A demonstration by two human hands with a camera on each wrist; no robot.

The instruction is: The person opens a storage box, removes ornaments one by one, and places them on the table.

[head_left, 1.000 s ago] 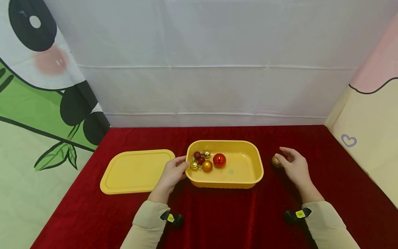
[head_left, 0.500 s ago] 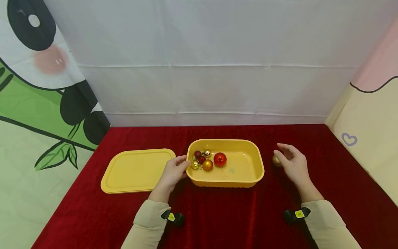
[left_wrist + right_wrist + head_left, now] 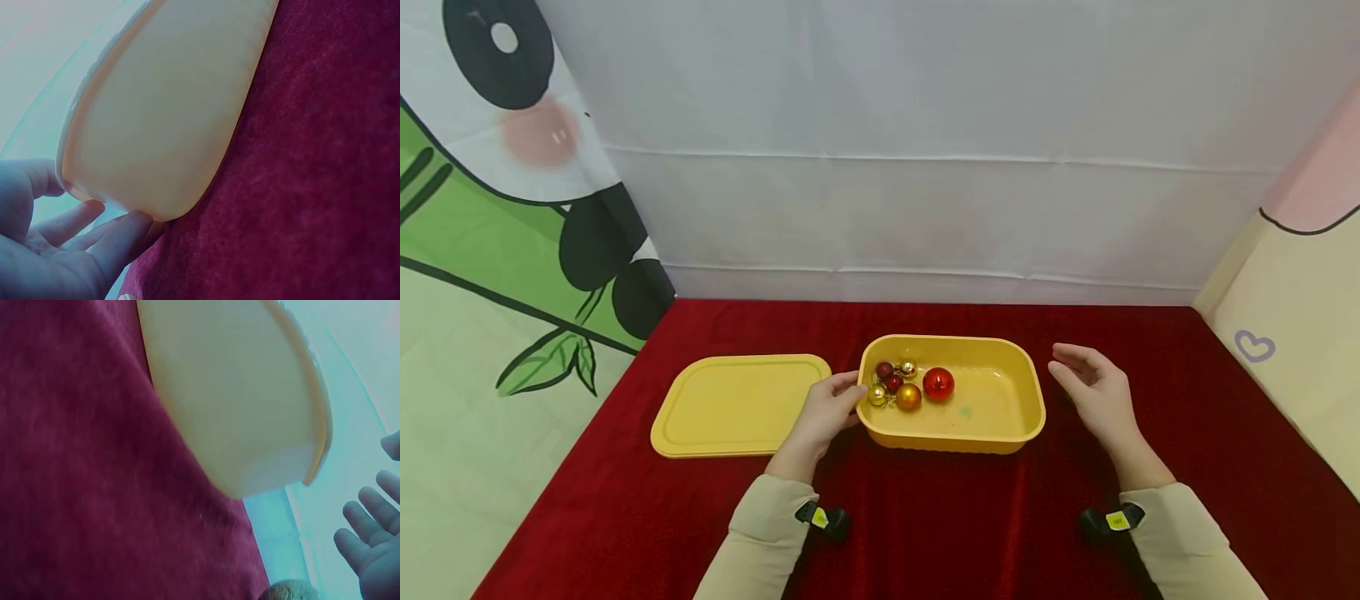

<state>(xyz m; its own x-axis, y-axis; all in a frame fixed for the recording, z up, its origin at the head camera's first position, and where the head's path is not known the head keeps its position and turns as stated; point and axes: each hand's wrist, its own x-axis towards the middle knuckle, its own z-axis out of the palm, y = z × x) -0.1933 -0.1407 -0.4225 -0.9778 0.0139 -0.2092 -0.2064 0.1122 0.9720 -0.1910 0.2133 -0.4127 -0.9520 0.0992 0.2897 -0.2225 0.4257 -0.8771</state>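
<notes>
A yellow plastic box (image 3: 958, 443) stands on the red cloth, uncovered. My left hand (image 3: 826, 407) grips its left end, thumb at the rim and fingertips against the outer wall (image 3: 169, 119). Inside, toward the left, lie a shiny red bauble (image 3: 938, 384), an orange bauble (image 3: 908, 397) and several smaller gold and dark red ones. My right hand (image 3: 1099, 396) hovers just right of the box, fingers relaxed and holding nothing. A glittery gold ball (image 3: 290, 591) shows at the lower edge of the right wrist view, apart from the fingers; the hand hides it in the head view.
A yellow lid (image 3: 737, 407) lies flat on the red cloth (image 3: 925, 525), left of the box and close to my left hand. A pale curtain (image 3: 925, 217) hangs behind the table. Printed cloths (image 3: 1292, 333) border both sides.
My right hand has come off the gold ball and shifted slightly left toward the box. My left hand keeps its grip. The whole head view has shifted slightly.
</notes>
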